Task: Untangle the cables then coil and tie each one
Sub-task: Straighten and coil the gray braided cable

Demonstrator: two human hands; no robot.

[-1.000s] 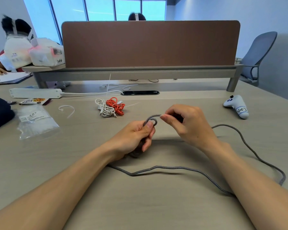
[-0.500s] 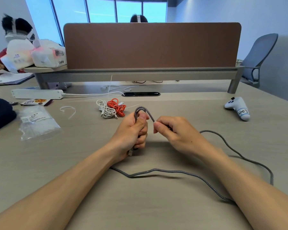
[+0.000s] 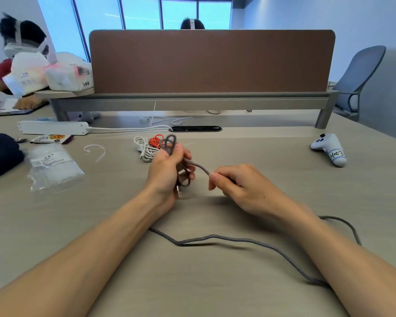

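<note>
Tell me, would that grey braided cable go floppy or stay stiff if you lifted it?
Probably floppy: the grey braided cable snakes in loose curves over the beige table and folds into small loops in the left hand. Probably light too: the right hand holds its strand with just a fingertip pinch.

Item: white controller [image 3: 329, 149] | marking I read: "H·03", handwritten on its grip label | plastic bag [image 3: 55, 165] sticker: print too small for me | snack packet [image 3: 52, 138]: lettering illegible from here
</note>
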